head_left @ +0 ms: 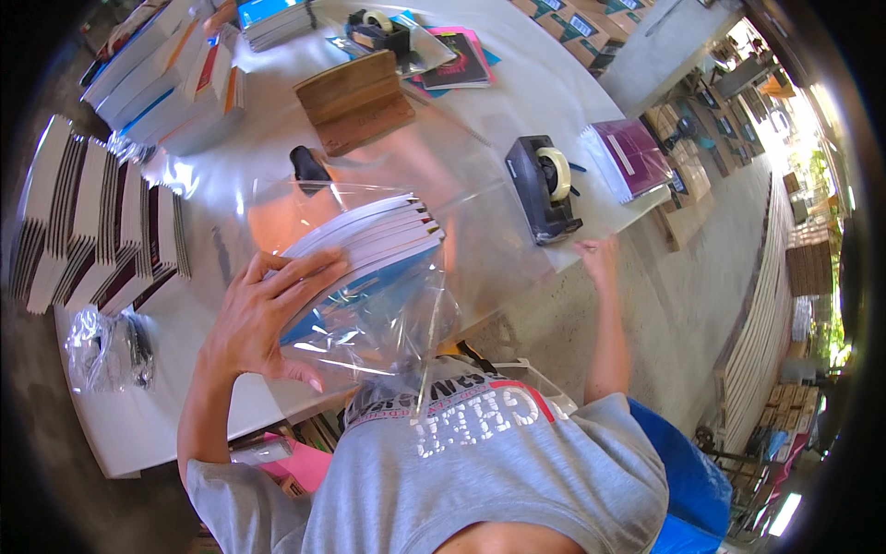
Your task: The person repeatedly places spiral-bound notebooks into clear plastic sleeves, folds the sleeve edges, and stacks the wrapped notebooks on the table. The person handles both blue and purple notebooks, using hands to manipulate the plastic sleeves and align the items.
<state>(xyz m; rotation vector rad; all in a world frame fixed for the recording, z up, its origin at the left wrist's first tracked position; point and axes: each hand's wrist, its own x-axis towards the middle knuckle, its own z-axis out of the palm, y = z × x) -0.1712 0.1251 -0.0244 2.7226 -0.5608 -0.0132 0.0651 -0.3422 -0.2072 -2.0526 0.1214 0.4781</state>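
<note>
One stack of books (355, 261), white-paged with a blue cover facing the person, sits tilted at the near part of the white table (138, 420). Clear plastic (388, 323) shows around it, loose and creased at its 5 o'clock; I cannot tell whether it encloses the whole stack.

Taking that stack as the clock's centre, the left hand (281, 300) comes from 8 o'clock and grips it, fingers spread over the top and thumb lower down. At 3 o'clock the right hand (600, 261) is raised just beside the table edge, fingers bent; I cannot tell whether it holds anything.

At 2 o'clock stands a black tape dispenser (538, 208) with a pale roll of tape (558, 174), and purple books (632, 159) lie farther out that way. A wooden stand (355, 103) is at 12, a dark notebook (457, 63) at 1, and tall piles of books (97, 217) at 9.
</note>
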